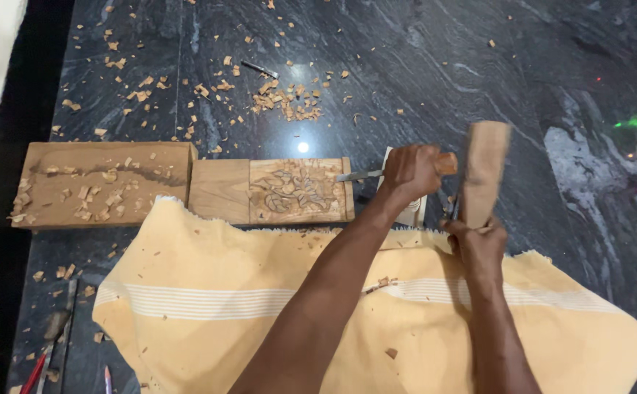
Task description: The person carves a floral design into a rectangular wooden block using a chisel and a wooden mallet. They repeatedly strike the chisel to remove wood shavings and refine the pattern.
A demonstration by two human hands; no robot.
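Note:
My left hand (411,172) grips a chisel (362,175) by its wooden handle. The steel blade points left, with its tip at the right edge of a small carved wooden panel (296,191). My right hand (477,244) holds a flat wooden mallet (485,171) upright, just right of the chisel's handle end. The panel bears a relief pattern and lies on the dark stone floor.
A larger wooden block (99,182) strewn with chips lies left of the panel. A yellow cloth (209,306) with white stripes covers my lap. Wood chips (285,102) scatter across the floor. Other tools (48,357) lie at the lower left, and a small metal tool (260,69) lies further off.

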